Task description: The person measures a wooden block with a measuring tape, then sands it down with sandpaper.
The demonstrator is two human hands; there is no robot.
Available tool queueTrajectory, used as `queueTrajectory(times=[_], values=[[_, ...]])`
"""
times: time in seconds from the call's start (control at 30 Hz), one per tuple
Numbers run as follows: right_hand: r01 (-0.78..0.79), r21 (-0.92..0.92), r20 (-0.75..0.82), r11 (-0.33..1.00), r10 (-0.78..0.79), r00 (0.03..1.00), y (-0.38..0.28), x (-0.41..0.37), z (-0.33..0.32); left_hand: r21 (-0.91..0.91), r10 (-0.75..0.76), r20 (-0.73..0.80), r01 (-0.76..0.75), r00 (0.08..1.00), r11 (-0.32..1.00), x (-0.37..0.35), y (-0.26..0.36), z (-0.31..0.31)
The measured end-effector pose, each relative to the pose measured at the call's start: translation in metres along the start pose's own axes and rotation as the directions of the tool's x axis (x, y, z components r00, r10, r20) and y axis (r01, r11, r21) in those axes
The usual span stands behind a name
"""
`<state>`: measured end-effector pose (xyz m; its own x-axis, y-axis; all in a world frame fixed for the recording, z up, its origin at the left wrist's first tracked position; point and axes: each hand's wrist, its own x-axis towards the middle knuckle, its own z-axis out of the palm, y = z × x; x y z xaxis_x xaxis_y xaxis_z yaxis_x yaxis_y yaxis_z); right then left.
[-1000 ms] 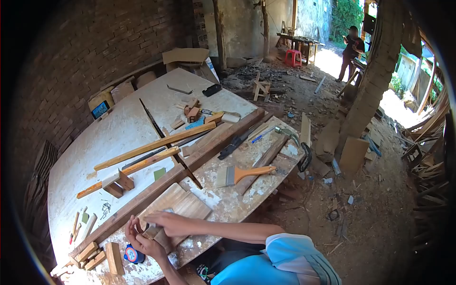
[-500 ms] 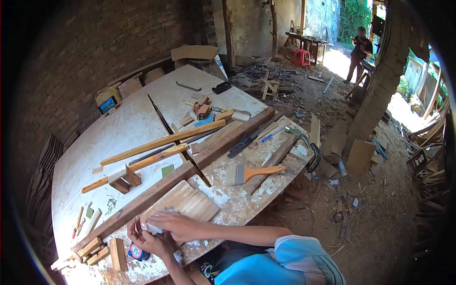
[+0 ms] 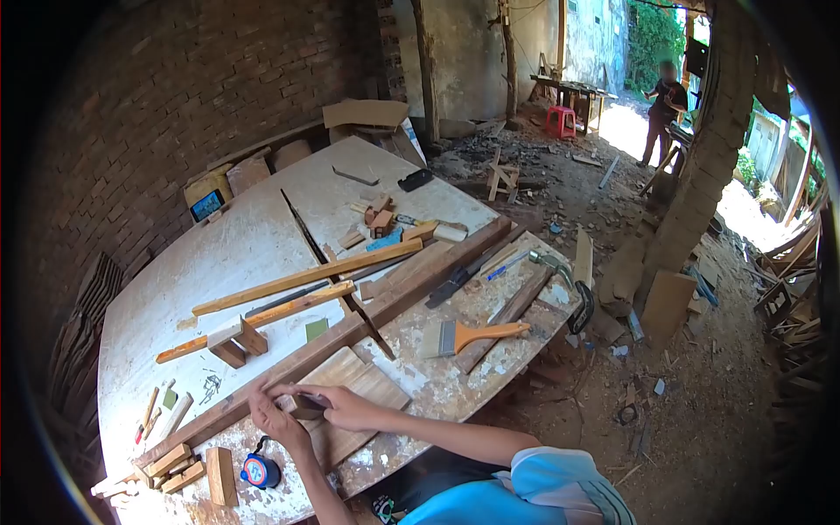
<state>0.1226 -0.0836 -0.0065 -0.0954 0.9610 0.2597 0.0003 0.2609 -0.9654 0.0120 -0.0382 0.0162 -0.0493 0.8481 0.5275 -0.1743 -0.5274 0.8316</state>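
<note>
My left hand (image 3: 278, 418) and my right hand (image 3: 346, 409) meet over the near edge of the table. Between their fingers is a small wooden block (image 3: 300, 407), with a dark patch beside my right thumb. Both hands are closed on it, and the fingers cover much of its surface. Beneath and behind them lies a flat wooden board (image 3: 372, 376), which my right forearm partly crosses. A blue tape measure (image 3: 260, 471) stands just left of my left wrist. Further left is an upright wood block (image 3: 220, 477) beside a pile of short wood pieces (image 3: 171, 468).
A long wooden rail (image 3: 402, 293) runs across the table. Behind it lie wood strips (image 3: 306, 278) and a small wooden bracket (image 3: 236, 341). A wide paintbrush (image 3: 477, 336), a hammer (image 3: 551, 262) and a clamp (image 3: 580, 308) occupy the right end. A person (image 3: 667, 109) stands far off.
My right hand has lifted from lying flat over the work to gripping the small block from the right. My left hand has risen slightly, uncovering the tape measure. The view has shifted a little.
</note>
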Motion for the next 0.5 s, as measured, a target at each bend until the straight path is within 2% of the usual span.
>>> queueTrajectory(times=[0.03, 0.1, 0.2, 0.3, 0.33, 0.43, 0.47, 0.5], values=[[-0.073, 0.020, 0.028, 0.997, 0.073, 0.997, 0.006, 0.001, -0.002, -0.013, -0.032, 0.104, 0.033, 0.994, 0.999, 0.002, -0.003, -0.006], [-0.016, -0.003, -0.005, 1.000, 0.016, 1.000, 0.007, -0.004, -0.004, -0.042, -0.092, 0.187, 0.101, 0.978, 0.994, 0.005, -0.006, -0.012], [0.078, 0.005, -0.029, 0.997, -0.078, 0.997, 0.019, 0.000, -0.001, -0.263, 0.054, 0.217, 0.005, 0.975, 0.965, 0.006, -0.011, -0.013], [0.001, -0.131, 0.014, 0.991, 0.001, 1.000, 0.001, -0.007, -0.004, -0.165, 0.060, 0.205, -0.026, 0.977, 0.986, 0.001, -0.012, -0.020], [0.104, -0.159, -0.015, 0.982, -0.108, 0.994, 0.014, -0.005, -0.002, -0.212, 0.022, 0.189, 0.019, 0.982, 0.977, -0.001, -0.009, -0.020], [-0.083, -0.084, 0.104, 0.993, 0.092, 0.990, 0.000, -0.004, -0.015, -0.197, -0.050, 0.007, 0.051, 0.999, 0.979, -0.003, 0.007, -0.009], [-0.087, -0.080, 0.118, 0.993, 0.096, 0.988, -0.014, -0.007, -0.019, -0.177, -0.081, -0.044, 0.072, 0.996, 0.981, -0.002, 0.004, -0.010], [-0.014, -0.151, 0.116, 0.988, 0.031, 0.993, -0.011, -0.006, -0.018, -0.136, -0.079, -0.079, 0.068, 0.994, 0.988, 0.000, -0.001, -0.011]])
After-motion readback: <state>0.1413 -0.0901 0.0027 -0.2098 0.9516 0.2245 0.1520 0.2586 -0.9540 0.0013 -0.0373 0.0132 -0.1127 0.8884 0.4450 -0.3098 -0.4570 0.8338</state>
